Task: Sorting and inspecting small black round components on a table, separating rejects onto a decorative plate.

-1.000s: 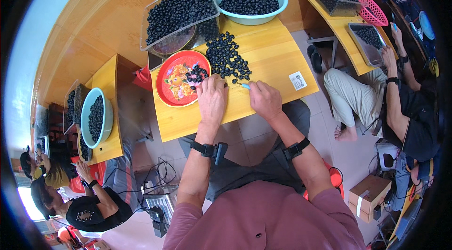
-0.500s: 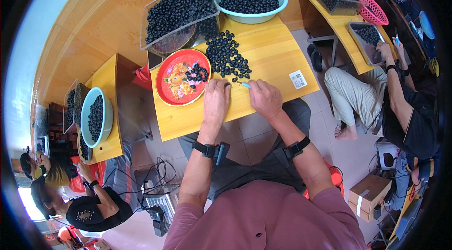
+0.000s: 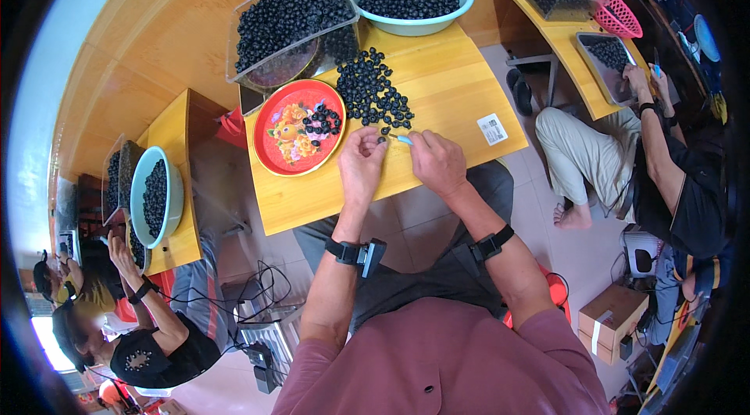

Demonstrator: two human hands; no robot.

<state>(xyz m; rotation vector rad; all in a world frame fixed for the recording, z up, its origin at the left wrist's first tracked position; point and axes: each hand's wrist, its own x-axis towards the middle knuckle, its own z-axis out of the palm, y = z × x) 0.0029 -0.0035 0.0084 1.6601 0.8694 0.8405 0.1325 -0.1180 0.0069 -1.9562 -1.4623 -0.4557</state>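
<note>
Between the fingertips of my left hand [image 3: 362, 165] is pinched a small dark round ball [image 3: 381, 140]; whether it is a fruit or a bead I cannot tell. My right hand [image 3: 439, 163] grips a slim tool with a light blue handle [image 3: 404, 139], its thin tip pointing left toward that ball. Whether tip and ball touch is too small to see. Just beyond my hands lies a loose heap of similar dark balls [image 3: 363, 87] on the yellow table [image 3: 445, 71]. Left of my left hand, a red flowered tray [image 3: 269, 151] holds several of them.
At the table's back stand a clear bin [image 3: 231, 48] and a light blue basin [image 3: 406, 26], both full of dark balls. One co-worker [image 3: 168, 329] sits at a table on the left, another [image 3: 664, 157] on the right. A white label [image 3: 492, 130] sticks to my table's right side.
My left hand has turned, its fingers lifting and curling so the ball shows at the tips. The tool has shifted slightly left. The left co-worker's hands have risen.
</note>
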